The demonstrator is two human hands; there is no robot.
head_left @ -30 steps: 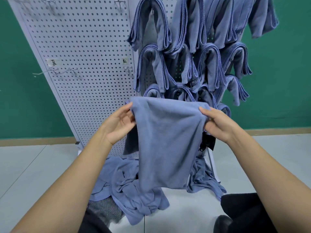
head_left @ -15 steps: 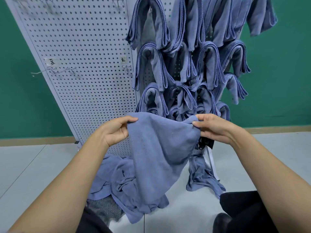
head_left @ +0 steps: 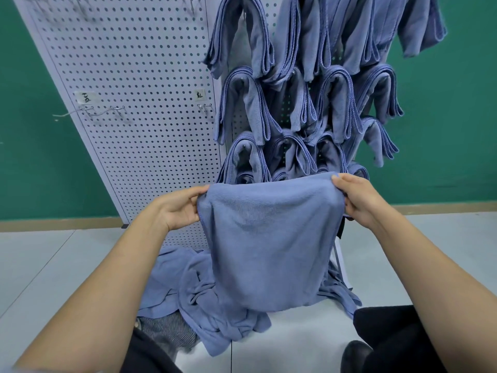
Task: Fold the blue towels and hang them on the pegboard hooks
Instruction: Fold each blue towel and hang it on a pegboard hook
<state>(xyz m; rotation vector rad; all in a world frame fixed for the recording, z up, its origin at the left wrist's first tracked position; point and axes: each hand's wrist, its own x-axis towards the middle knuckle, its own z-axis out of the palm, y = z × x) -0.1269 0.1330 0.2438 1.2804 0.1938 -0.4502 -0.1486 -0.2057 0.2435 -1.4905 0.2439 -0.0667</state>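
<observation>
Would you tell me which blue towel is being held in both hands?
The towel stretched between the left hand and right hand; the hung towels drape on the pegboard, the heap lies on the floor.

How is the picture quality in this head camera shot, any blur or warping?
Head view: soft, even light, no glare; the wide lens tilts the pegboard and swells the forearms; the held towel, left hand and right hand are sharp; the top-left hooks look smeared.
</observation>
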